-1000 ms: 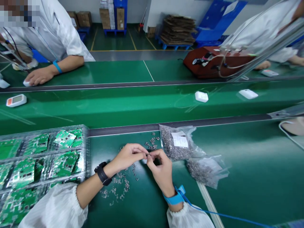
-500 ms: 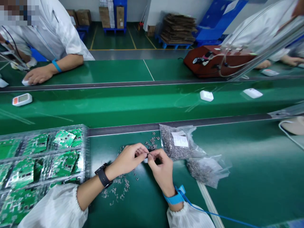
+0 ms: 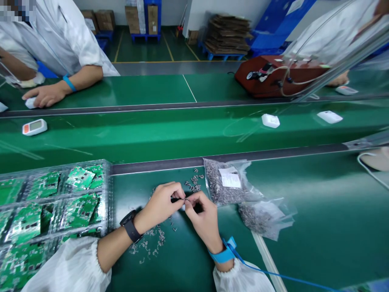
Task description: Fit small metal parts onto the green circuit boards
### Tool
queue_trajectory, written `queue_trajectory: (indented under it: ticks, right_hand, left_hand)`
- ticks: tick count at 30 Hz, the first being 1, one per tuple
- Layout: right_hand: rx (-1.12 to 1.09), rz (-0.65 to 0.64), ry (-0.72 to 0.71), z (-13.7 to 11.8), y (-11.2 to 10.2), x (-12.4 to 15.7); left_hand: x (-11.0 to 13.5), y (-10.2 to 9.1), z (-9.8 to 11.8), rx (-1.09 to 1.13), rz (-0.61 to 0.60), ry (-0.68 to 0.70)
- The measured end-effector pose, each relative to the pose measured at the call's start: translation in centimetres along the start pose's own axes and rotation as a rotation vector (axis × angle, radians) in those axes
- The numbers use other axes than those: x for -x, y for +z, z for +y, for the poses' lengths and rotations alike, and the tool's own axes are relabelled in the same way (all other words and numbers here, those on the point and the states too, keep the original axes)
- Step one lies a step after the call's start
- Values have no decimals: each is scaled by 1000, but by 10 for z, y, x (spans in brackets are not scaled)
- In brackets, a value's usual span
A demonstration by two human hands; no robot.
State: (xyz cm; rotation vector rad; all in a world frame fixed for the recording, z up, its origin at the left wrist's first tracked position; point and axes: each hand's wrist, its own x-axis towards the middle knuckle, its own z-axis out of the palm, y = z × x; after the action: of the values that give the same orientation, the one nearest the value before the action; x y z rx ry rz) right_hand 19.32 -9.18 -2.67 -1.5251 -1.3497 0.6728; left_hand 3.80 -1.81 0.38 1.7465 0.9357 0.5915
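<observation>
My left hand and my right hand meet over the green bench, fingertips almost touching. Both pinch at a tiny dark metal piece, mostly covered by the fingers; its exact kind is too small to tell. Below the left hand lie scattered small bent-wire metal pieces, spring-like in shape. Another small heap of metal pieces sits just beyond the fingertips. To the right of it rests a clear bag full of such pieces, with a smaller bag closer to me.
Clear compartment trays of green circuit boards stand at left. Beyond the bench edge runs a green belt carrying white devices. Across it are a co-worker's hand and a red-brown machine. A blue cord trails from my right wrist.
The white devices on the belt have shifted right. My two hands have moved slightly left, still pinching together. The co-worker's hand at upper left has moved a little left.
</observation>
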Motion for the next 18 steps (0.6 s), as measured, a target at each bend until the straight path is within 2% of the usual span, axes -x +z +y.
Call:
queue_trajectory:
  ticks: [5, 10, 13, 18]
  right_hand:
    - [-10, 14, 24, 0, -2, -1]
    - [-10, 47, 31, 2, -4, -1]
    - [-1, 49, 16, 3, -4, -1]
    - [22, 55, -6, 4, -5, 0]
  left_hand:
    - [2, -2, 1, -43, -51, 68]
    - [1, -3, 7, 43, -116, -6]
    - [0, -5, 6, 8, -124, -40]
    - [-1, -7, 2, -48, -111, -11]
